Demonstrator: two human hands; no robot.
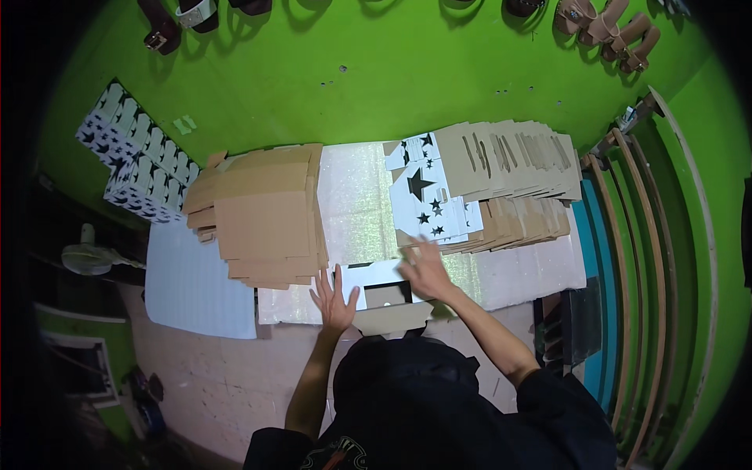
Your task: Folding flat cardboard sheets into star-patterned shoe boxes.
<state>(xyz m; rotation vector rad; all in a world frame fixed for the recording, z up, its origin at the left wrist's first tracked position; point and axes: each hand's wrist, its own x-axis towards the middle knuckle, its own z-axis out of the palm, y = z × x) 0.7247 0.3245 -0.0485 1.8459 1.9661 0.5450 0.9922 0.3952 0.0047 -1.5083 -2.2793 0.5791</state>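
At the table's near edge, right in front of me, lies a white cardboard box (359,277) with a dark rectangular opening and a brown flap (392,318) towards my body. My left hand (335,302) rests on the box's left side, fingers spread and holding nothing. Over the box's right end is my right hand (425,270), its fingers stretched out towards the far side and slightly blurred; nothing shows in it. Just beyond the right hand lie flat white cardboard sheets printed with black stars (415,200).
A pile of brown cardboard sheets (266,207) lies left on the table; fanned cardboard blanks (517,160) lie right. Star-patterned boxes (145,157) are stacked at far left. Sandals (603,27) hang on the green wall. A wooden-railed rack (642,258) stands right, a fan (86,258) left.
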